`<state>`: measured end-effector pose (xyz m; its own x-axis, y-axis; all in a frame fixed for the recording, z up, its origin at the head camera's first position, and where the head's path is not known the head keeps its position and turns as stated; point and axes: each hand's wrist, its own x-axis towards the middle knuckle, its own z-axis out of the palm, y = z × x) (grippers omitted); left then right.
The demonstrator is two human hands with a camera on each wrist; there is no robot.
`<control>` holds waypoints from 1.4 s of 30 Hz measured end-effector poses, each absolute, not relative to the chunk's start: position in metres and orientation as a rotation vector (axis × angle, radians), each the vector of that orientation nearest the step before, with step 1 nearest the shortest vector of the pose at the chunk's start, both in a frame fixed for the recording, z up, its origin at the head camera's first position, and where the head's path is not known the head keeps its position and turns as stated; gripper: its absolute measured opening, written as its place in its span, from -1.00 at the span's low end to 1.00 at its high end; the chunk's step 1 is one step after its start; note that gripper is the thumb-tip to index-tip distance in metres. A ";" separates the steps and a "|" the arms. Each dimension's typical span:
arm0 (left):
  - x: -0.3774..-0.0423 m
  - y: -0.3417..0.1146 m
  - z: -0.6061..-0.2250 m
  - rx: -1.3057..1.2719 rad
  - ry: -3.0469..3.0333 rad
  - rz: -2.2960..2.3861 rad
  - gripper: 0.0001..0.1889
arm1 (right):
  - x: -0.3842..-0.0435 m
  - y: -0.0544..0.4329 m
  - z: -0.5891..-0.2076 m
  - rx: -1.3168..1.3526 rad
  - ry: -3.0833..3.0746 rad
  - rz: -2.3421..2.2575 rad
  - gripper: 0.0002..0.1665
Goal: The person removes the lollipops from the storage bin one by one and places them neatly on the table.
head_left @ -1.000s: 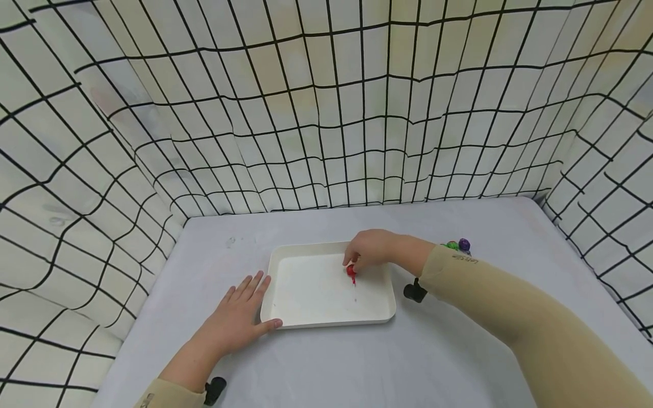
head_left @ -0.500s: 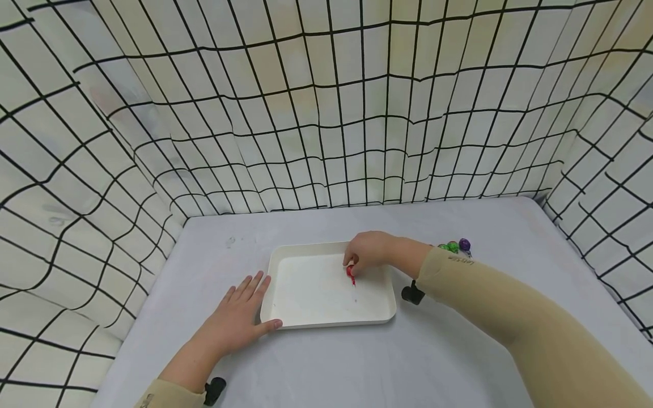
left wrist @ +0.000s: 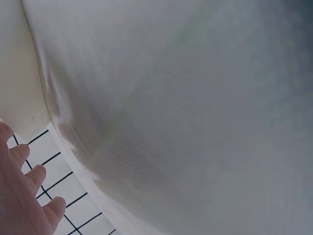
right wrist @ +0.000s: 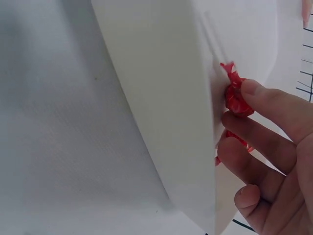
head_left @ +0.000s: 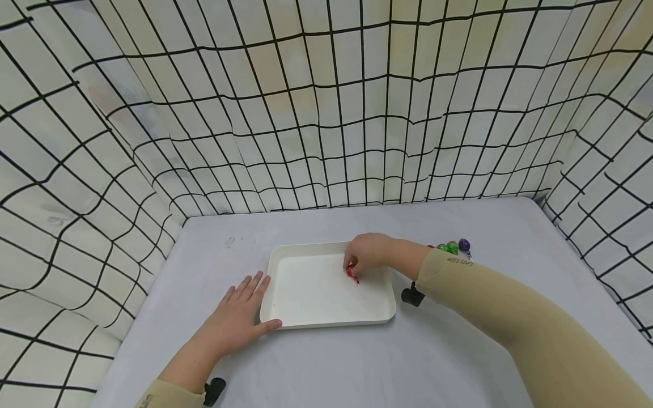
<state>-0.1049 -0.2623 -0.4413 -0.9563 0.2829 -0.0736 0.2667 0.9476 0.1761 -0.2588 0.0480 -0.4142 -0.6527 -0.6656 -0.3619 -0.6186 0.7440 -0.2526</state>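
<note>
My right hand point(head_left: 369, 251) is over the right half of a white tray point(head_left: 306, 294). It pinches a red-wrapped lollipop point(right wrist: 237, 100) between thumb and index finger, its pale stick pointing away from the fingertips in the right wrist view. Behind the other fingers, a second red-wrapped piece point(right wrist: 234, 137) partly shows inside the tray. Along the tray's left side lies my left hand point(head_left: 240, 317), fingers spread and straight, the thumb at the near left corner of the rim. In the left wrist view only its fingertips point(left wrist: 36, 174) appear at the lower left.
Beyond the right forearm, a green-wrapped ball point(head_left: 452, 247) and a purple-wrapped one point(head_left: 464, 244) lie on the white tabletop point(head_left: 331, 362), with others partly hidden by the sleeve. Walls of white cloth with a black grid point(head_left: 357, 130) stand behind and at both sides.
The right hand has come very slightly nearer, and the lollipop's tail has swung a little to the right. More of the wrapped balls show past the sleeve. The left hand stays put.
</note>
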 end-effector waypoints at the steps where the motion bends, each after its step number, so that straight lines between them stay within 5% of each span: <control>1: -0.105 -0.262 -0.441 0.427 3.005 0.252 0.11 | -0.259 0.048 -0.414 -0.974 2.507 -0.153 -0.80; 42: -0.105 -0.262 -0.441 0.421 3.001 0.280 0.14 | -0.270 0.096 -0.385 -0.940 2.528 -0.551 -0.69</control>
<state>-0.1046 -0.2620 -0.4415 -0.9571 0.2809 -0.0713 0.2629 0.9450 0.1946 -0.2700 0.0962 -0.3848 -0.7011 -0.6794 -0.2165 -0.5275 0.6985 -0.4836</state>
